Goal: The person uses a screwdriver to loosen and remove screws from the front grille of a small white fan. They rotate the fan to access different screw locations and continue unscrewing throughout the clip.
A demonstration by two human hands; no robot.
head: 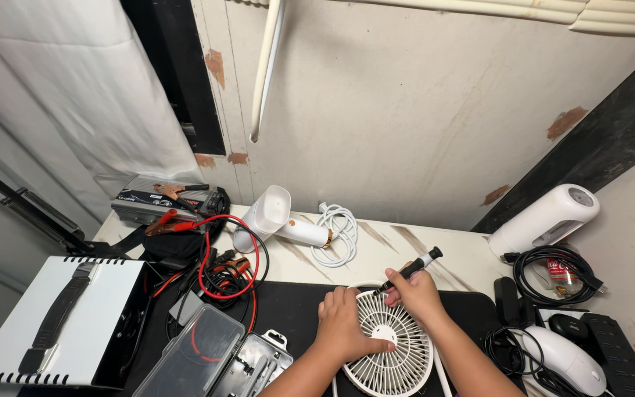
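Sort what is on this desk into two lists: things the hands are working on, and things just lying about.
In use:
- white fan grille, held flat by the left hand
- black screwdriver, in the right hand

Lying about:
- white hair dryer
- white coiled cable
- red and black leads
- clear plastic case
- white box with strap

The table (450, 254) has a pale top with a black mat (295, 309) over its near part. 1 white fan (391, 345) lies on the mat under both hands. A clear case (200, 353) lies left of the hands. A white cable (338, 234) lies beyond the hands.
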